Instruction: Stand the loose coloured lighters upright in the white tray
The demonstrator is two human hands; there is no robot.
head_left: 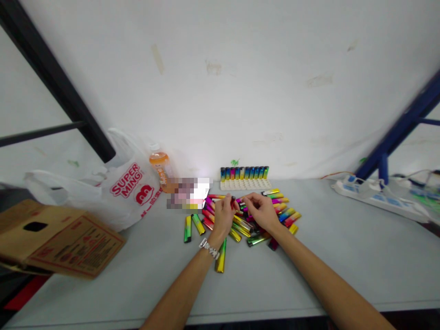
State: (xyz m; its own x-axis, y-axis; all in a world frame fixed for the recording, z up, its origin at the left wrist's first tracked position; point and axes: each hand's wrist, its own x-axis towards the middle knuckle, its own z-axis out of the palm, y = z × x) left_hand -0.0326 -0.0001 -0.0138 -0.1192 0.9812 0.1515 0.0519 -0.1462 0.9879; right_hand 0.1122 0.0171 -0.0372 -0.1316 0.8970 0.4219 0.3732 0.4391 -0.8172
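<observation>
Over a loose pile of shiny multicoloured lighters (242, 227), my two hands face each other. My left hand (224, 215), with a metal watch or bracelet on its wrist, is closed round a lighter (233, 199) whose dark top end pokes out by the thumb. Close on its right is my right hand (263, 211), its thumb and fingers bent together in a pinch. What the right fingertips hold, if anything, is too small to tell. Behind the hands, a white holder tray (237, 185) with small holes carries a row of upright lighters (242, 173) along its back.
Left of the pile are a partly blurred bright object (201, 188), an orange drink bottle (161, 169), a white plastic bag (120, 192) and a cardboard box (75, 243). A white power strip (378, 199) lies at the right. The wall (220, 101) closes off the back of the grey table (330, 229).
</observation>
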